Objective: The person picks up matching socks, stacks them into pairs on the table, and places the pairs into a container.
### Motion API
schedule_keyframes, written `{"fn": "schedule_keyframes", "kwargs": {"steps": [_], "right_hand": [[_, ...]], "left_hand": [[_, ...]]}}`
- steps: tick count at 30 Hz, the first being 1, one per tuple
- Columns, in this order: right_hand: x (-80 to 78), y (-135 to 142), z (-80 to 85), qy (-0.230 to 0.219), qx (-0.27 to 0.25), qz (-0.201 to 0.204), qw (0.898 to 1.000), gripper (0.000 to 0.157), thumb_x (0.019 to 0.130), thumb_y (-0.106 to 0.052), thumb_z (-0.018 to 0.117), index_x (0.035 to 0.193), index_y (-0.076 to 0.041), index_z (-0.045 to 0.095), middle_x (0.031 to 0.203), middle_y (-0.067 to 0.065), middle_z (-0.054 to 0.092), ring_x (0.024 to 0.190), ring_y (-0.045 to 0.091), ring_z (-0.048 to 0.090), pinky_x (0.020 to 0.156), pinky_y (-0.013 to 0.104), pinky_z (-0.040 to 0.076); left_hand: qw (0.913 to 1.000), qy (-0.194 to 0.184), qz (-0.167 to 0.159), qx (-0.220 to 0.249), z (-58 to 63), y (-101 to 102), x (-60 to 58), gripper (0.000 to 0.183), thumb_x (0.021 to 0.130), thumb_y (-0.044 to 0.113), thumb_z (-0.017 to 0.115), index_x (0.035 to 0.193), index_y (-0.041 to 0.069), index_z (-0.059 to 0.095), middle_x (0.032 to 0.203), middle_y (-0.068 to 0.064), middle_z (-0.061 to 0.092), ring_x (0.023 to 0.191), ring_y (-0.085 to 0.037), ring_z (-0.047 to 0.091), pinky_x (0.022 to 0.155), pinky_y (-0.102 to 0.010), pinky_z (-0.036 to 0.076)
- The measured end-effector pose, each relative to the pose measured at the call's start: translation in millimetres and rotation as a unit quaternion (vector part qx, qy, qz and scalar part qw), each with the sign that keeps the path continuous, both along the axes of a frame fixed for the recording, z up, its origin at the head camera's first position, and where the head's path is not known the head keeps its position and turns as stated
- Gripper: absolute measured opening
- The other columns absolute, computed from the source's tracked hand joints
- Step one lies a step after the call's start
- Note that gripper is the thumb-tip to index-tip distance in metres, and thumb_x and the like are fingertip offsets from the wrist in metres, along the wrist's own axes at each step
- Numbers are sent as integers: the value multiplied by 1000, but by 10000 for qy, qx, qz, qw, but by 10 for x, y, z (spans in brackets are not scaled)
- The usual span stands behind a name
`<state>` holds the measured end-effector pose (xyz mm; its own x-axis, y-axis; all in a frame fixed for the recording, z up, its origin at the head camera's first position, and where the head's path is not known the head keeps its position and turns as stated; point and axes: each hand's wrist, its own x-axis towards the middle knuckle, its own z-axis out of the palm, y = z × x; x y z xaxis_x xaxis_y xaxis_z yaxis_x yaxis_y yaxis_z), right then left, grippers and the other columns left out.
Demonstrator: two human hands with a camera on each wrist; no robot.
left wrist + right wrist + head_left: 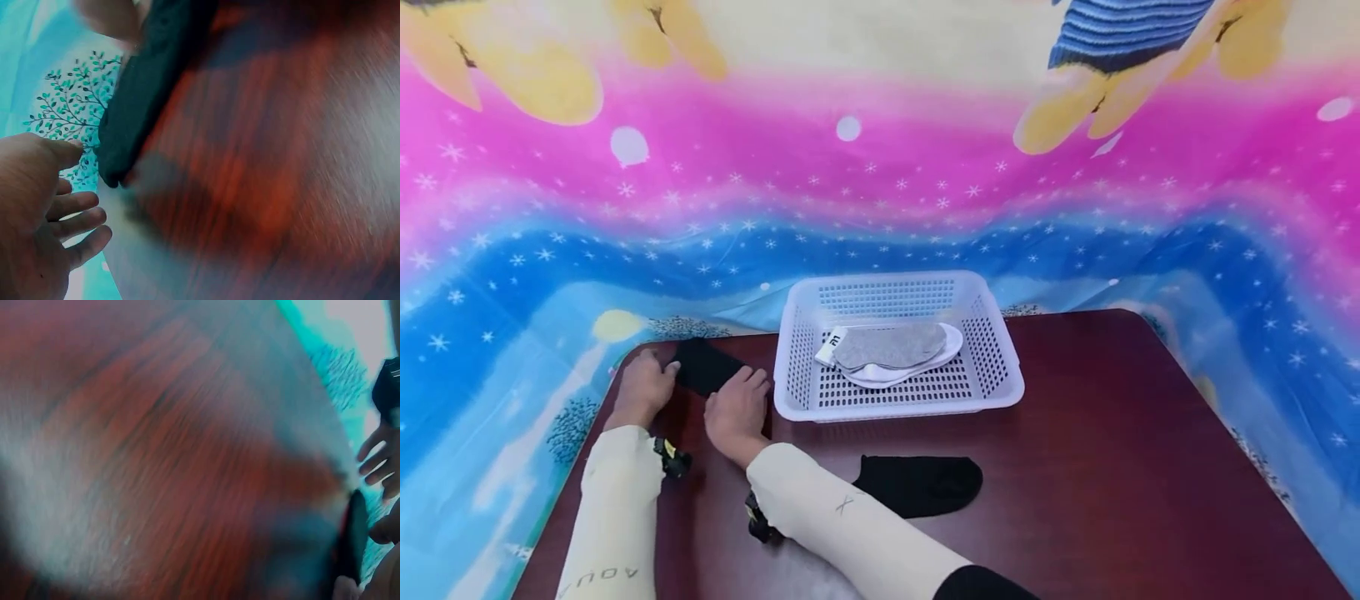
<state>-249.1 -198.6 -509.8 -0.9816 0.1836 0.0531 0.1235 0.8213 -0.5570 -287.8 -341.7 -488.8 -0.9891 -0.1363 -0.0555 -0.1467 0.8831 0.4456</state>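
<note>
At the table's far left corner, a black sock (703, 367) stretches between the two hands. My right hand (739, 412) pinches its right end between thumb and fingers, and the right wrist view shows the sock (355, 534) edge-on. On the sock's other side is my left hand (646, 385). Seen in the left wrist view, the left hand (44, 206) has its fingers loosely extended, a small gap from the near end of the sock (134, 112). A second black sock (925, 483) lies flat at the front middle, partly hidden by the right sleeve.
A white perforated basket (793, 392) stands right of the hands at the back. Inside it a grey sock (891, 346) lies on white ones (880, 377). The dark red table (1112, 467) meets a printed cloth (925, 183) at its far edge.
</note>
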Motion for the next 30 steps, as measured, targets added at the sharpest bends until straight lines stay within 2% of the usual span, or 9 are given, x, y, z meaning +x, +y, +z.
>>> {"fn": "schedule_keyframes", "kwargs": {"steps": [5, 12, 16, 20, 23, 25, 27, 29, 30], "right_hand": [[-97, 22, -73, -227, -281, -341, 9988, 52, 83, -32, 74, 117, -6, 45, 130, 14, 45, 110, 23, 55, 84, 28, 53], [-136, 81, -76, -548, 677, 212, 9960, 49, 78, -31, 77, 110, -8, 48, 109, 7, 56, 103, 16, 56, 90, 22, 48], [-106, 103, -53, -693, 767, 428, 9937, 48, 80, -33, 74, 112, -8, 50, 110, 6, 57, 106, 15, 54, 93, 22, 45], [-90, 124, -23, -774, 286, 431, 9957, 42, 81, -29, 74, 109, -7, 52, 107, 7, 57, 103, 17, 55, 91, 24, 47], [-101, 146, -9, -766, -84, 366, 9964, 37, 82, -25, 73, 107, -7, 53, 104, 7, 57, 101, 18, 56, 89, 26, 49], [-113, 161, -6, -751, -248, 361, 9962, 36, 82, -23, 72, 108, -7, 53, 104, 6, 58, 102, 17, 57, 90, 26, 49], [-114, 181, 9, -758, -404, 412, 9955, 35, 83, -21, 71, 109, -7, 52, 106, 6, 59, 104, 16, 56, 91, 25, 48], [-93, 219, 25, -727, -637, 462, 9942, 33, 83, -18, 70, 108, -7, 52, 107, 5, 59, 104, 15, 57, 91, 24, 48], [-77, 237, 36, -721, -751, 500, 9933, 32, 83, -17, 69, 108, -7, 52, 106, 5, 59, 104, 15, 57, 91, 24, 48]], "left_hand": [[9994, -332, -40, -21, 20, 81, -35, 62, 103, 24, 38, 138, -24, 20, 128, -48, 37, 118, -59, 39, 99, -64, 36], [9988, -408, 229, -166, -65, 175, -45, 60, 100, 18, 46, 133, -25, 21, 126, -48, 33, 118, -61, 30, 101, -64, 30], [9984, -400, 389, -114, -95, 185, -6, 49, 99, 18, 47, 122, -25, 36, 118, -45, 40, 111, -57, 37, 97, -61, 33], [9966, -450, 556, 409, -79, 129, 40, 41, 98, 12, 44, 121, -21, 49, 116, -42, 49, 106, -53, 48, 88, -56, 43], [9873, -512, 754, 1299, -72, 75, 57, 44, 97, 9, 40, 133, -16, 44, 129, -38, 47, 110, -49, 50, 84, -49, 47], [9719, -540, 975, 2072, -51, 56, 67, 49, 98, 11, 38, 141, -11, 35, 141, -34, 38, 119, -46, 48, 91, -47, 48], [9409, -481, 1310, 3086, -29, 37, 70, 48, 97, 11, 37, 140, -10, 37, 150, -29, 29, 128, -41, 44, 99, -45, 46], [8901, -462, 1517, 4272, 7, 20, 82, 60, 98, 13, 37, 152, 0, 14, 159, -21, 10, 141, -34, 30, 111, -43, 36], [8561, -502, 1533, 4909, 27, 6, 91, 66, 99, 13, 35, 154, 7, -3, 161, -16, -2, 145, -32, 18, 115, -43, 27]]}}
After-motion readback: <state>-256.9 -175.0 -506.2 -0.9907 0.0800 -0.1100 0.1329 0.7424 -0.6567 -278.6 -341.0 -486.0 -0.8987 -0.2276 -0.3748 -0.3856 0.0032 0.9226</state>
